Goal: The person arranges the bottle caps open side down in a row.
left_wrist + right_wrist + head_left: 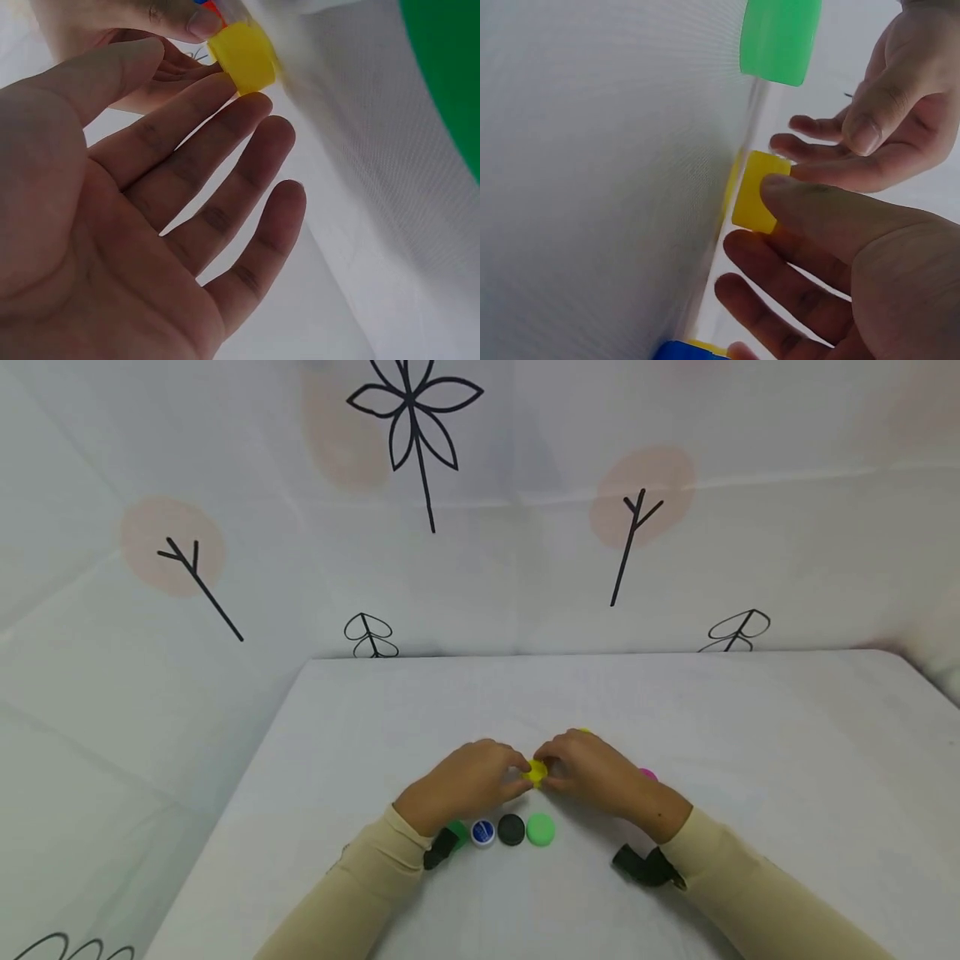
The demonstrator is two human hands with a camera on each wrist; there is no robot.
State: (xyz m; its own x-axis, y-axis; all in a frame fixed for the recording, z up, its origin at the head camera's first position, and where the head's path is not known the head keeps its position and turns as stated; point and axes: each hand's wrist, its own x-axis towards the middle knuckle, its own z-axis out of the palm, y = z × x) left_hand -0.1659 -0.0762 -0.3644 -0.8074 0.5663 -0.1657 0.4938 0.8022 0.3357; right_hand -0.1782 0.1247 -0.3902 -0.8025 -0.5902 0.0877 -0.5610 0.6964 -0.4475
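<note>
A yellow bottle cap (536, 772) is on the white table between the two hands. My right hand (592, 772) pinches it; in the right wrist view the thumb lies against the yellow cap (756, 193), with fingers on the far side. From the left, my left hand (476, 781) reaches the same cap. In the left wrist view the left hand (165, 195) has its fingers extended, fingertips at the yellow cap (246, 58) and thumb apart from it. Nearer me a row holds a white-and-blue cap (483, 832), a black cap (512, 829) and a light green cap (541, 829).
A darker green cap (458, 834) is partly hidden by the left wrist's black camera (440, 850). Another yellow cap (585, 730) and a pink cap (648, 773) peek out behind the right hand and wrist. A blue cap (686, 351) shows in the right wrist view.
</note>
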